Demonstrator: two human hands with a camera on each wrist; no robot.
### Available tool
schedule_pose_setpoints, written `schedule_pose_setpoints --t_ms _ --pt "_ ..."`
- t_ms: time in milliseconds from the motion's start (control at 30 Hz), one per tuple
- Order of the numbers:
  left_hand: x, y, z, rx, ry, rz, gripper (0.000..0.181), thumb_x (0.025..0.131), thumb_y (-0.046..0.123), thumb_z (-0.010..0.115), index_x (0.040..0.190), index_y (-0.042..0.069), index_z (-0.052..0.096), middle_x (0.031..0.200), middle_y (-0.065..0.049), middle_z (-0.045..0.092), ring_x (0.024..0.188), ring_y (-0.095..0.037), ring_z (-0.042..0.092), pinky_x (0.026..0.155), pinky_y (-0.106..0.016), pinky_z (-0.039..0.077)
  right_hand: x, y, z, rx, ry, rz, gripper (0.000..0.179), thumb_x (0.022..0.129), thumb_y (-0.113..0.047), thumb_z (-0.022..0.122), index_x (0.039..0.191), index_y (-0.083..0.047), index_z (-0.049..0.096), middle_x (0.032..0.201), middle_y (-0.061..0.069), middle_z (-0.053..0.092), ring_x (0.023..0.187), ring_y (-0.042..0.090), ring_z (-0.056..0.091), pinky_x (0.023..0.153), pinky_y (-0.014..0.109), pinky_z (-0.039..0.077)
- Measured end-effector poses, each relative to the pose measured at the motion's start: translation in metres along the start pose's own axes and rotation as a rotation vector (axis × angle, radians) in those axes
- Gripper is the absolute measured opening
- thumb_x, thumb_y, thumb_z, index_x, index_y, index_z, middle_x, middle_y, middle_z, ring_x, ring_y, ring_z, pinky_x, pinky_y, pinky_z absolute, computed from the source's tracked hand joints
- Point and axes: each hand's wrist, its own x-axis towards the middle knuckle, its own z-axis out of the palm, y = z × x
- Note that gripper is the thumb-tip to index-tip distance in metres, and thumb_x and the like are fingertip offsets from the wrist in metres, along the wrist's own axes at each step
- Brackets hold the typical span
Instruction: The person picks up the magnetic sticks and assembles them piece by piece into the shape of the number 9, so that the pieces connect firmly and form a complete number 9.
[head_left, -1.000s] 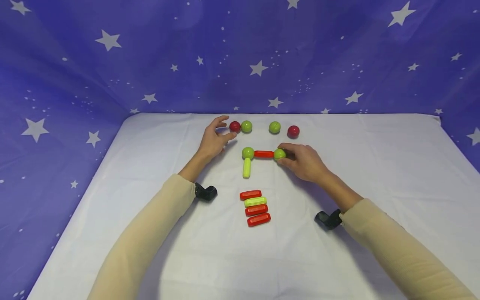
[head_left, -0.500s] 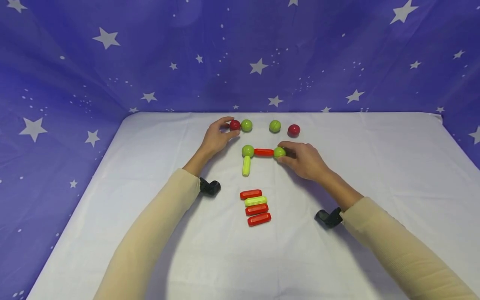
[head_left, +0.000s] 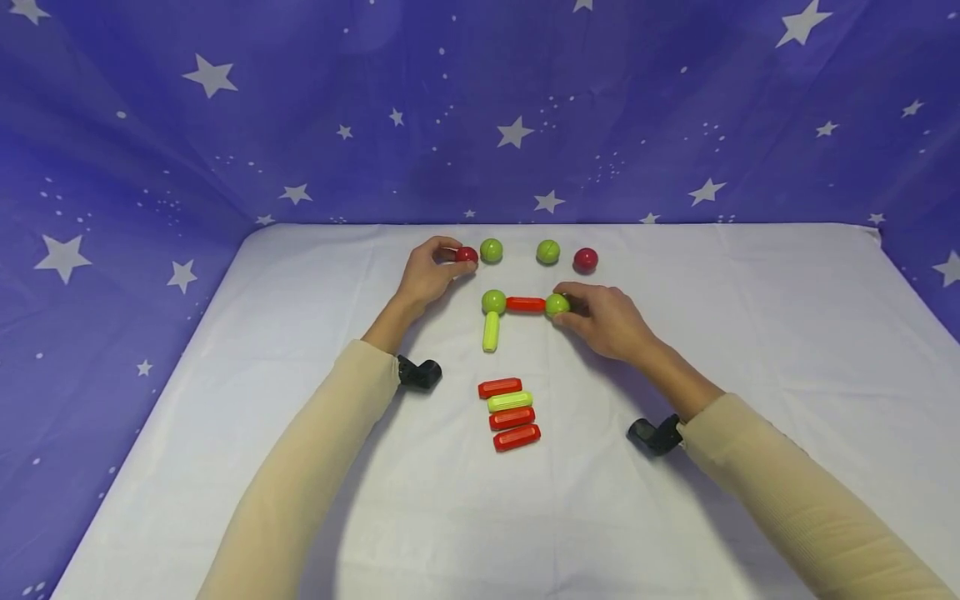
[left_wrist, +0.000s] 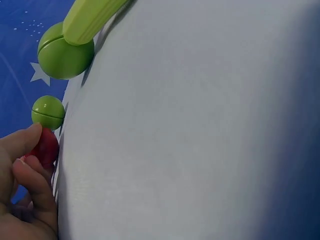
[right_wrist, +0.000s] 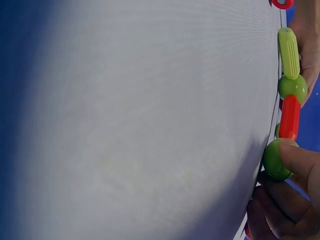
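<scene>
My left hand [head_left: 430, 271] pinches a red ball [head_left: 467, 255] between thumb and fingers at the back of the table. In the left wrist view that red ball [left_wrist: 47, 148] sits right beside a green ball [left_wrist: 48, 112]. My right hand [head_left: 611, 321] grips the green ball [head_left: 557, 305] at the right end of a joined piece. From there a red stick [head_left: 526, 305] runs left to a second green ball [head_left: 493, 302], and a yellow-green stick [head_left: 491, 332] extends from it toward me. The right wrist view shows my right thumb [right_wrist: 300, 159] on the gripped ball.
Along the back lie a green ball [head_left: 491, 250], another green ball [head_left: 548, 252] and a red ball [head_left: 586, 260]. Nearer me, several sticks lie in a column, among them a yellow-green stick [head_left: 510, 402] and a red stick [head_left: 517, 437]. A starry blue cloth [head_left: 375, 100] rises behind the white table.
My left hand has moved in to the red ball, closed its fingers on it and drawn it slightly left, away from the green ball. The right hand keeps its hold on the joined piece.
</scene>
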Motion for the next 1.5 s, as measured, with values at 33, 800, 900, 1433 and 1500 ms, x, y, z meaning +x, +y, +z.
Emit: schedule_pose_setpoints --t_ms 33,800,900,1433,1500 --pt "0.0 0.0 0.0 -0.003 -0.003 -0.004 0.049 0.087 0.018 0.076 0.132 0.007 0.057 0.122 -0.012 0.06 0.115 -0.024 0.052 0.095 -0.035 0.046 0.0 0.0 0.0 -0.002 0.001 -0.002 0.04 0.09 -0.014 0.074 0.128 -0.006 0.063 0.109 0.012 0.068 0.097 0.03 0.059 0.095 0.049 0.045" --pt "-0.004 -0.007 -0.004 0.019 0.011 0.011 0.043 0.089 0.019 0.075 0.126 0.007 0.057 0.119 -0.012 0.06 0.088 -0.019 0.058 0.059 -0.023 0.05 0.003 -0.001 0.004 -0.005 -0.009 0.005 0.04 0.09 -0.016 0.074 0.128 -0.007 0.063 0.111 0.011 0.069 0.101 0.029 0.061 0.097 0.049 0.045" --pt "-0.004 -0.006 -0.004 -0.002 0.004 0.004 0.044 0.089 0.019 0.075 0.127 0.007 0.055 0.12 -0.013 0.06 0.085 -0.019 0.06 0.054 -0.022 0.049 0.003 -0.001 0.003 -0.011 -0.004 0.007 0.039 0.09 -0.016 0.073 0.127 -0.007 0.064 0.111 0.011 0.069 0.1 0.029 0.061 0.096 0.049 0.045" --pt "-0.012 -0.003 -0.014 -0.197 -0.077 -0.038 0.045 0.088 0.017 0.076 0.129 0.005 0.06 0.107 -0.012 0.062 0.059 -0.011 0.056 0.048 -0.021 0.049 0.0 -0.001 0.0 -0.018 -0.003 0.011 0.04 0.091 -0.016 0.073 0.128 -0.006 0.063 0.112 0.012 0.068 0.1 0.03 0.06 0.097 0.049 0.044" --pt "-0.015 0.0 -0.014 -0.211 -0.088 -0.036 0.046 0.088 0.018 0.077 0.13 0.006 0.059 0.109 -0.013 0.06 0.057 -0.011 0.054 0.048 -0.021 0.048 0.001 -0.001 0.0 -0.019 -0.004 0.012 0.04 0.091 -0.017 0.073 0.128 -0.007 0.063 0.112 0.012 0.068 0.101 0.03 0.06 0.097 0.049 0.044"
